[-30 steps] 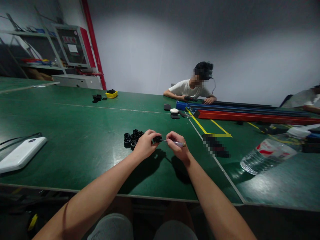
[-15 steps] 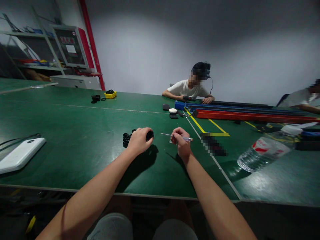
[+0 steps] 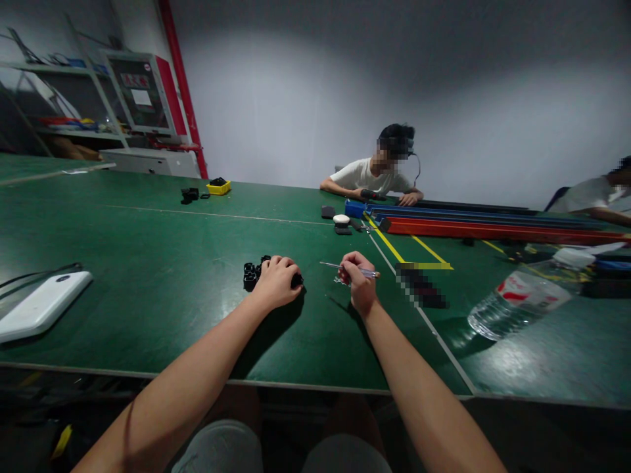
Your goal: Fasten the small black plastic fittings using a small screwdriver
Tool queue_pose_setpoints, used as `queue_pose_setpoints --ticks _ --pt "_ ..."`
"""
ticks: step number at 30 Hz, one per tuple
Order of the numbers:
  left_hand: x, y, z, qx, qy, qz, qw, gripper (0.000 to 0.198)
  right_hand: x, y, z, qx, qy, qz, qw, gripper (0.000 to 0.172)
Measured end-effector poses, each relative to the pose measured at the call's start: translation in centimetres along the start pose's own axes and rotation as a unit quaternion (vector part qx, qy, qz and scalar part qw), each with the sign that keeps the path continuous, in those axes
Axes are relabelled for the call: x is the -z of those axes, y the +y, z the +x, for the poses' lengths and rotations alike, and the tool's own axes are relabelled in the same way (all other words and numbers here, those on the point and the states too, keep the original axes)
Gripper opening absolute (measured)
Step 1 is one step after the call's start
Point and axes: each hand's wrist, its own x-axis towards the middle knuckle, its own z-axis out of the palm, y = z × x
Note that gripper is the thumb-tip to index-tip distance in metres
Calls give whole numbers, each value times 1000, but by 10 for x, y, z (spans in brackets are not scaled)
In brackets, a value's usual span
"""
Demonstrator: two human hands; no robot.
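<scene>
White and slab-like, a corded device (image 3: 46, 305) lies at the left edge of the frame, well apart from your hands. Left of centre, you have a cluster of black plastic ring-shaped parts (image 3: 250, 276) on the green tabletop (image 3: 162, 315). Your left hand (image 3: 279, 281) now lies lower and flatter over the cluster's right side, knuckles up; a second ago it held a black part up against the driver. That dark piece (image 3: 296, 280) shows at your fingertips, just right of the cluster — whether you grip it or only rest on it, I cannot tell.

Right of centre, the slim screwdriver (image 3: 332, 265) has come away from the part, its tip pointing left into open space. Small shiny bits (image 3: 339, 280), too small to name, lie just below its shaft. Your right hand (image 3: 359, 279) has the driver's clear handle pinched firmly. So driving looks paused — the part seems set down or about to be released. Farther right, a clear water bottle (image 3: 517, 305) lies tilted.
</scene>
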Motion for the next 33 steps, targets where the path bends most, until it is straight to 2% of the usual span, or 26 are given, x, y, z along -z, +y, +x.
queue_pose_setpoints --ticks 16,23,33 --pt "-4 2 -1 54 -2 29 998 28 1 1 -1 -10 -6 -16 1000 12" --pt "-6 0 -2 63 11 22 998 27 1 1 0 -6 -6 -21 1000 12" --pt "-5 0 -3 70 -5 17 997 31 1 1 0 -14 -7 -13 1000 13"
